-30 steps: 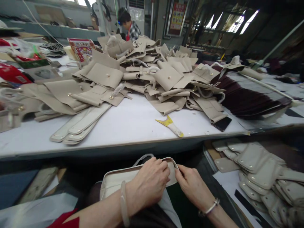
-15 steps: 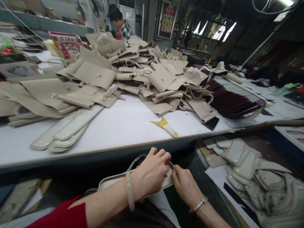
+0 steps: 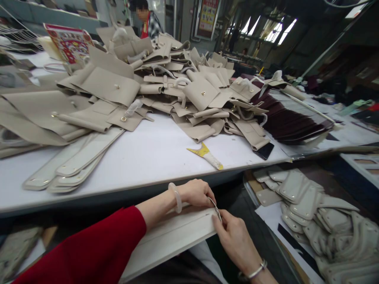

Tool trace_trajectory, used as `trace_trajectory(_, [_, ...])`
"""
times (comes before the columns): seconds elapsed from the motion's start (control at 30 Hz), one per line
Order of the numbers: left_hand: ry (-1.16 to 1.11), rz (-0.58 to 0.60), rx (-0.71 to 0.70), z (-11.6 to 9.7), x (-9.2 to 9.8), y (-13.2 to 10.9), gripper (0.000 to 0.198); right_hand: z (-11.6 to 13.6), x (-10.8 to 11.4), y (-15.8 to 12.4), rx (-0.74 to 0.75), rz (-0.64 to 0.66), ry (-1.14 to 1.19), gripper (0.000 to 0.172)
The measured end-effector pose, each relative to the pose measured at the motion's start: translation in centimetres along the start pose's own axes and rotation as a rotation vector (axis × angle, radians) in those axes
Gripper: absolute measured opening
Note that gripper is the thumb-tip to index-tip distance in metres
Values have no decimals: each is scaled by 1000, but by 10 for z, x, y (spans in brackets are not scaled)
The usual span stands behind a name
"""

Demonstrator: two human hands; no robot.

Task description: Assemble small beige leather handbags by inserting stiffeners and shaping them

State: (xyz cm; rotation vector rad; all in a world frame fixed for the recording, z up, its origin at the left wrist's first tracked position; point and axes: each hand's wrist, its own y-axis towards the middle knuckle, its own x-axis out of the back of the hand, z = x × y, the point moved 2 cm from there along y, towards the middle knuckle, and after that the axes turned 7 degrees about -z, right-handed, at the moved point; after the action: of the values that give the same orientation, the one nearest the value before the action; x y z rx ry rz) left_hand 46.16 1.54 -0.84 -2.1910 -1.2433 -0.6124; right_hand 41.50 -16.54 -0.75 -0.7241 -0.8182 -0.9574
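Note:
A long pale leather piece (image 3: pixel 177 230) lies slantwise over my lap, below the table's front edge. My left hand (image 3: pixel 197 193), with a pale bangle at its wrist, is closed on the far side of the piece's right end. Closed at that same end, my right hand (image 3: pixel 233 232) pinches the edge between thumb and fingers; a metal bracelet circles that wrist. The fingertips of both hands are close together along the thin edge. Part of the piece is hidden behind my red sleeve.
Beige leather parts (image 3: pixel 201 92) are heaped on the white table (image 3: pixel 148 157). Pale strips (image 3: pixel 85 157) lie at left, a yellow-white tool (image 3: pixel 205 156) near the front edge, a phone (image 3: pixel 264 150) beyond. More pale pieces (image 3: pixel 302 197) are piled at right. A person (image 3: pixel 148 21) is behind the heap.
My left hand has turned and lowered, with its forearm now farther forward. More of the pale piece's broad face shows. My right hand has moved slightly right and down. The view has shifted slightly.

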Motion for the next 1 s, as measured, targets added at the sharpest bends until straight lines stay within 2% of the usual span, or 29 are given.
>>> trace_trajectory(0.1, [-97,62,41,8,1,6,27,-1,-2,-4,-74,-23,182,35])
trace_trajectory(0.2, [-201,131,54,15,-1,14,29,-2,-4,-3,-88,-47,233,38])
trace_trajectory(0.37, [-319,213,27,25,-4,21,28,-2,-7,-1,-76,-43,227,44])
trace_trajectory(0.6, [-345,216,-58,30,-3,17,32,3,-3,-4,-40,1,138,51])
trace_trajectory(0.7, [-332,199,-72,29,-4,15,30,-10,-3,0,-45,-16,309,47])
trace_trajectory(0.83, [-269,161,-81,25,-3,12,28,-30,-14,9,-235,38,636,56])
trace_trajectory(1.0, [-154,106,-107,17,-1,7,27,-23,-20,15,-331,210,873,64])
